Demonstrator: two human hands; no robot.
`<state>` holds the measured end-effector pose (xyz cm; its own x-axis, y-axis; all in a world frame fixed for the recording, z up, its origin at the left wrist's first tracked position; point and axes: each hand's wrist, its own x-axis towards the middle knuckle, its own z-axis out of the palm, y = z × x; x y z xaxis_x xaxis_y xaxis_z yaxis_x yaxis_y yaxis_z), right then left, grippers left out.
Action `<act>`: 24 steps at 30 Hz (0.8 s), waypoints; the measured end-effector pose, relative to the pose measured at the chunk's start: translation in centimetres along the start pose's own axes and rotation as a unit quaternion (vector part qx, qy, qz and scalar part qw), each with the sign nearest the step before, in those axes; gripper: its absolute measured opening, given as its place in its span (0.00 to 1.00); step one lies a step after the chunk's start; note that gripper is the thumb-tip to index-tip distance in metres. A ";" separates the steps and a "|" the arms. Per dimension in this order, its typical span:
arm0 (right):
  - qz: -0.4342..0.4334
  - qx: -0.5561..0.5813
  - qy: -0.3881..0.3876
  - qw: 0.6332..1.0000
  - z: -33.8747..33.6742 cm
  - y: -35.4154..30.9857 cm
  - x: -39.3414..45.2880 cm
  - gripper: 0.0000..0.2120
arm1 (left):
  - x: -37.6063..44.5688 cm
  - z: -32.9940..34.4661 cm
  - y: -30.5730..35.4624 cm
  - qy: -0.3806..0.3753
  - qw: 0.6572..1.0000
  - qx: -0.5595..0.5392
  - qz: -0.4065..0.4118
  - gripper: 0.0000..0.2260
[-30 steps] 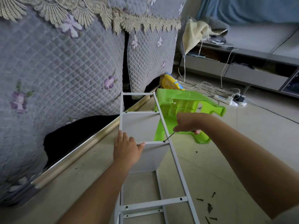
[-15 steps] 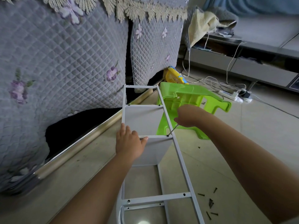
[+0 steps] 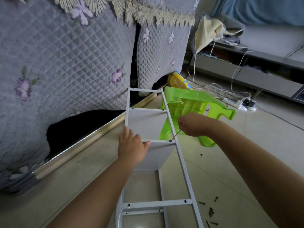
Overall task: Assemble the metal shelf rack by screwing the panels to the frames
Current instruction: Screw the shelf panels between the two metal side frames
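The white metal rack frame [image 3: 179, 155] lies on the floor [image 3: 230, 162] beside a quilted sofa cover [image 3: 65, 63], its long side rails running away from the camera, with a white panel [image 3: 156, 155] seated between them. The left hand [image 3: 131, 147] rests on the panel's upper edge, fingers straight and laid close together, thumb along the edge. The right hand [image 3: 191, 124] has its fingers curled round a thin screwdriver [image 3: 175, 135], whose tip meets a screw hole [image 3: 170, 141] in the right rail at the panel corner. An overturned green plastic stool [image 3: 197, 106] lies just beyond the frame. Loose dark screws [image 3: 211, 211] lie scattered on the floor near the frame's lower right end
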<state>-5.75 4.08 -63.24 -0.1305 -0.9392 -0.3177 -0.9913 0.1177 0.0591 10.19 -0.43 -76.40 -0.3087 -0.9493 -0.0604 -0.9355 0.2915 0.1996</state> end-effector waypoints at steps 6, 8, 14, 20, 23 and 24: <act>0.122 0.154 -0.002 0.981 -0.4 -0.7 0.7 0.16 | -0.3 0.4 0.1 -0.006 1.000 0.007 -0.001 0.28; 0.136 0.170 -0.010 0.976 -0.3 -1.2 0.6 0.16 | -0.3 0.3 0.2 -0.001 1.000 0.011 0.001 0.28; 0.071 0.075 -0.015 0.995 -0.5 -0.9 -0.9 0.11 | -0.3 0.5 -0.5 0.017 0.999 0.027 0.019 0.26; -0.034 -0.056 0.061 0.996 0.3 -1.2 -0.7 0.10 | -0.1 0.6 -0.1 0.016 0.999 0.045 0.020 0.28; -0.025 -0.031 0.049 0.998 0.1 -0.6 -0.3 0.13 | -0.2 0.6 0.0 0.012 0.999 0.043 0.016 0.28; -0.010 -0.016 0.044 0.999 0.1 -0.4 -0.1 0.13 | -0.2 0.7 0.0 0.013 0.999 0.042 0.014 0.28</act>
<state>-5.32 4.13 -63.29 -0.1080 -0.9662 -0.2340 -0.9922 0.0902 0.0855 10.09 -0.16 -77.05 -0.3311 -0.9431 -0.0305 -0.9381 0.3255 0.1183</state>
